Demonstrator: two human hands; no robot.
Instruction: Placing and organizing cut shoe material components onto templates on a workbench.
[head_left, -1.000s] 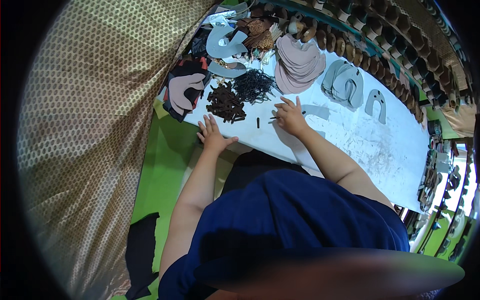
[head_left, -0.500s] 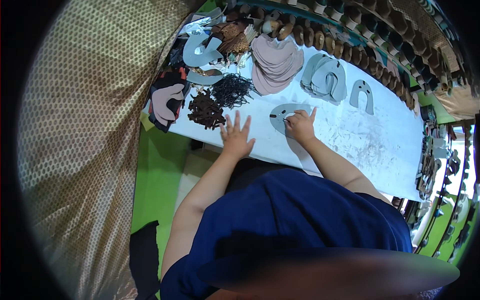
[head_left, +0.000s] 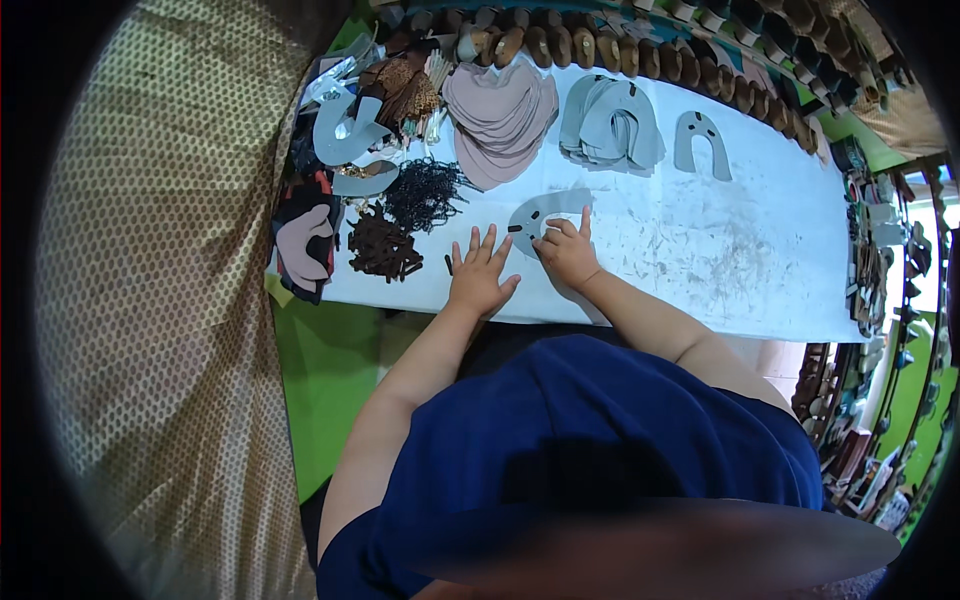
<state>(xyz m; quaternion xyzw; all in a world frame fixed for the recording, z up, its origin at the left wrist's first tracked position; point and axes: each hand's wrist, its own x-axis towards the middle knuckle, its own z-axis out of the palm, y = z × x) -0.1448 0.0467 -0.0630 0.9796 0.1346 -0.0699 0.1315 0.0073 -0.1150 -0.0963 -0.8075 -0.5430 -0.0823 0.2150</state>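
A grey U-shaped cut piece [head_left: 530, 210] lies on the white-covered table in front of me, with small dark strips on its curved end. My right hand [head_left: 568, 255] is over this piece, thumb and fingertips drawn together at its surface while one finger sticks up. Whatever is under those fingertips is too small to make out. Flat on the table at the piece's left, my left hand [head_left: 482, 278] has its fingers spread and holds nothing. A single dark strip [head_left: 449, 264] lies by its little finger. Farther left sits a pile of dark brown strips [head_left: 382, 247].
Behind the pile is a tangle of black cords [head_left: 425, 193]. Stacks of pink pieces [head_left: 500, 125] and grey pieces [head_left: 610, 130] lie farther back, with another grey U-shaped piece [head_left: 702, 145] to the right. Rows of brown shoe forms [head_left: 585, 48] line the back; a patterned curtain [head_left: 190, 300] hangs left.
The whole view has shifted. My left hand has moved right, away from the brown pile and closer to the grey piece. My right hand stays over the piece, fingertips still at its surface.
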